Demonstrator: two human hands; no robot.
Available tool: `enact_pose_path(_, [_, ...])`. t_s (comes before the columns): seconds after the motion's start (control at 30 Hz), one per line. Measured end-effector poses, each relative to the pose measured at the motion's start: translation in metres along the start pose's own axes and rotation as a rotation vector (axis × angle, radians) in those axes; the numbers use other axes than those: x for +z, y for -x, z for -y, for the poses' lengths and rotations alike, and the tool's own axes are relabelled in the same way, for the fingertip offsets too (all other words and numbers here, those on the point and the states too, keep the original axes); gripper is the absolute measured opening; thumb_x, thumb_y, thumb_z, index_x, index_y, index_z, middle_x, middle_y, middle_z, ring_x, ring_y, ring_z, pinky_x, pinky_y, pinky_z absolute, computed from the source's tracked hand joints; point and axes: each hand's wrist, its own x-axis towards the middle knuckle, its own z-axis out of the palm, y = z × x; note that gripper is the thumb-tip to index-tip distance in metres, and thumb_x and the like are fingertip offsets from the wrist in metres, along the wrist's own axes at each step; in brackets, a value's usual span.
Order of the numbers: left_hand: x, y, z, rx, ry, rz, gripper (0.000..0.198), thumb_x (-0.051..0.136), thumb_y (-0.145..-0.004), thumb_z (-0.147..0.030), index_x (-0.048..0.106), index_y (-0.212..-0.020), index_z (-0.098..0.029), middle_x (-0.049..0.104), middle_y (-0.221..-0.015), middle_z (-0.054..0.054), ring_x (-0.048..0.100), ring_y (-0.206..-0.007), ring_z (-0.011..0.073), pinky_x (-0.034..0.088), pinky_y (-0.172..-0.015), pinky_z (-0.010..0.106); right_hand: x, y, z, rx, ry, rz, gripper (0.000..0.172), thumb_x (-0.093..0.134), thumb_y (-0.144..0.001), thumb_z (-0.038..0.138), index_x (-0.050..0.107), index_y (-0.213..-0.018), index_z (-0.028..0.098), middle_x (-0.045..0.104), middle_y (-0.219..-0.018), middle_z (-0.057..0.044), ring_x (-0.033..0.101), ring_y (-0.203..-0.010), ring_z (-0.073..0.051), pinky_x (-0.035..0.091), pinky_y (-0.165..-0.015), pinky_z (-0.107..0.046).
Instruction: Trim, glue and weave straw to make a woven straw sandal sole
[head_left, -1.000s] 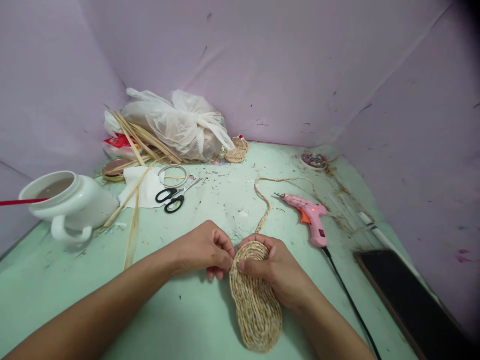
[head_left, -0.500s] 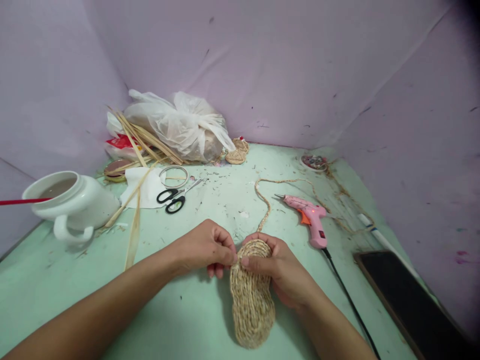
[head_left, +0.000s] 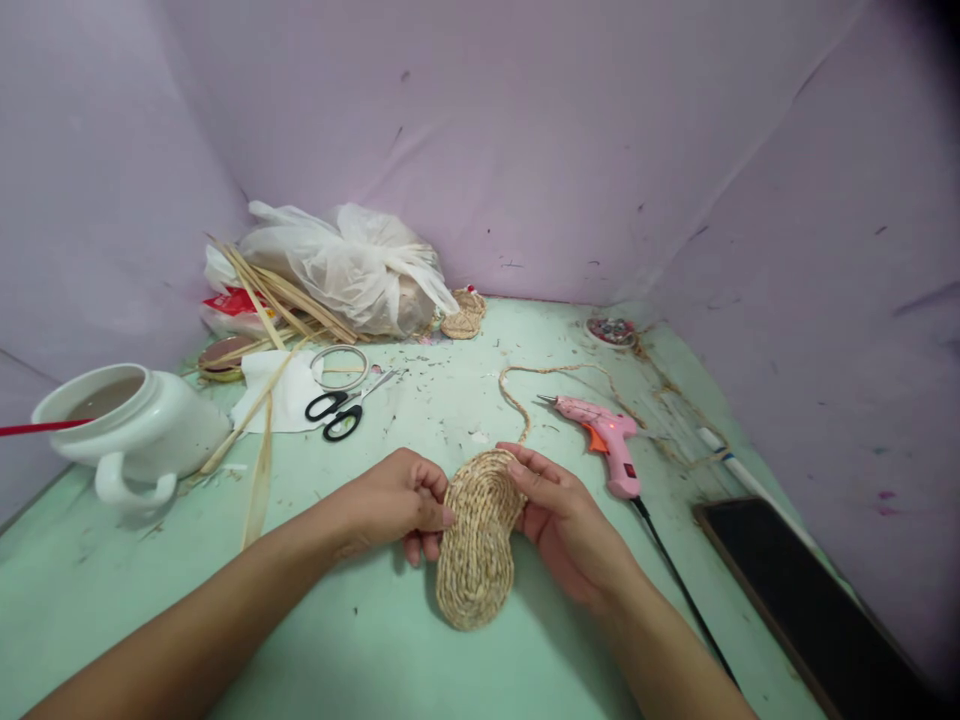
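Between my hands is a sole-shaped piece of coiled straw braid [head_left: 474, 560], its rows running round in loops. My left hand [head_left: 409, 505] pinches its left edge, thumb on top and fingers curled at the side. My right hand [head_left: 559, 510] grips the upper right edge, thumb on the face and fingers behind it. A loose tail of braid [head_left: 517, 400] leads away from the top of the piece across the table toward the right. The pink glue gun [head_left: 600, 425], with a small red light showing, lies to the right of my right hand.
Black-handled scissors [head_left: 345, 412], a tape ring [head_left: 339, 367] and white paper [head_left: 277, 400] lie left. A white pot [head_left: 142, 420] rests tilted at far left. Behind are dried straw strips [head_left: 281, 290] and a plastic bag [head_left: 352, 265]. A dark phone [head_left: 802, 600] and the gun's cord [head_left: 686, 590] lie right.
The coiled piece has turned and shifted slightly left and upward. My left hand has moved from its upper end down to its left edge; my right hand's fingers have opened somewhat along the edge.
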Motion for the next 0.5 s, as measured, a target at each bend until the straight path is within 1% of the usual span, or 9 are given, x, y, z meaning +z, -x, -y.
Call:
enact_pose_path(0.1, [0.000, 0.001, -0.001, 0.008, 0.014, -0.006, 0.015, 0.065, -0.057, -0.026, 0.057, -0.060, -0.013, 0.057, -0.044, -0.001, 0.052, -0.041, 0.0096, 0.042, -0.037, 0.019, 0.001, 0.003, 0.001, 0.013, 0.065, 0.074, 0.043, 0.077, -0.057, 0.024, 0.057, -0.095, 0.016, 0.064, -0.083, -0.004, 0.058, -0.072, -0.016, 0.045, -0.065, -0.029])
enact_pose_path(0.17, [0.001, 0.002, -0.002, 0.009, 0.016, 0.001, 0.016, 0.065, -0.057, -0.026, 0.057, -0.061, -0.013, 0.057, -0.045, -0.001, 0.052, -0.041, 0.0097, 0.042, -0.038, 0.019, 0.002, 0.005, -0.001, 0.020, 0.115, 0.110, 0.041, 0.076, -0.055, 0.019, 0.056, -0.092, 0.015, 0.063, -0.079, -0.003, 0.058, -0.069, -0.016, 0.044, -0.062, -0.027])
enact_pose_path(0.3, [0.001, 0.005, -0.006, -0.002, -0.052, 0.032, 0.018, 0.065, -0.058, -0.029, 0.059, -0.063, -0.012, 0.056, -0.046, -0.001, 0.052, -0.042, 0.0097, 0.040, -0.039, 0.020, 0.004, 0.004, -0.008, 0.010, 0.191, 0.098, 0.035, 0.074, -0.054, 0.018, 0.056, -0.083, 0.014, 0.061, -0.069, -0.001, 0.056, -0.063, -0.016, 0.042, -0.058, -0.027])
enact_pose_path(0.33, [0.001, 0.005, -0.007, 0.001, -0.065, 0.018, 0.019, 0.065, -0.058, -0.029, 0.059, -0.065, -0.012, 0.056, -0.047, -0.001, 0.052, -0.043, 0.0095, 0.039, -0.040, 0.020, 0.004, 0.004, -0.010, 0.008, 0.207, 0.093, 0.035, 0.074, -0.053, 0.019, 0.056, -0.082, 0.014, 0.062, -0.067, -0.001, 0.056, -0.062, -0.015, 0.043, -0.058, -0.027])
enact_pose_path(0.43, [0.000, 0.005, -0.008, 0.041, -0.045, -0.081, 0.022, 0.065, -0.059, -0.028, 0.061, -0.072, -0.011, 0.056, -0.050, -0.003, 0.051, -0.044, 0.0083, 0.036, -0.040, 0.019, 0.004, 0.002, -0.012, 0.012, 0.247, 0.090, 0.035, 0.074, -0.051, 0.018, 0.056, -0.081, 0.014, 0.062, -0.066, 0.000, 0.056, -0.061, -0.015, 0.043, -0.058, -0.027])
enact_pose_path(0.5, [0.000, 0.005, -0.008, 0.065, -0.035, -0.128, 0.018, 0.063, -0.060, -0.025, 0.061, -0.070, -0.011, 0.055, -0.047, -0.003, 0.049, -0.042, 0.0078, 0.036, -0.040, 0.019, 0.004, 0.003, -0.013, 0.009, 0.275, 0.087, 0.034, 0.074, -0.051, 0.018, 0.056, -0.080, 0.014, 0.062, -0.065, 0.000, 0.056, -0.061, -0.016, 0.043, -0.059, -0.028])
